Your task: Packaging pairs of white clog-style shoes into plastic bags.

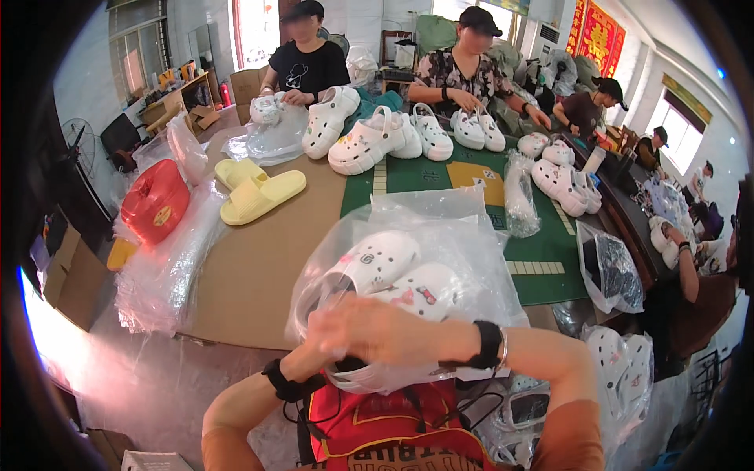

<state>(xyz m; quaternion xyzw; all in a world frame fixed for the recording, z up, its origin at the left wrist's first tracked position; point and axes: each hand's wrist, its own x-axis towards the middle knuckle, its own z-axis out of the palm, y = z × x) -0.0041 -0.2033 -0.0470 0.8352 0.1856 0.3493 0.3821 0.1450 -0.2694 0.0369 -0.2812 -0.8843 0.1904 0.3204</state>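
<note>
A pair of white clogs is enclosed in a translucent plastic bag, held over the near edge of the counter. The left clog is pierced with vent holes and trimmed with a dark letter-shaped charm and a pink one; the right clog, set close beside it, is decorated with pink and red charms. Both toes are pointed toward the counter's far side, and the film is left loose and wrinkled around them.
</note>
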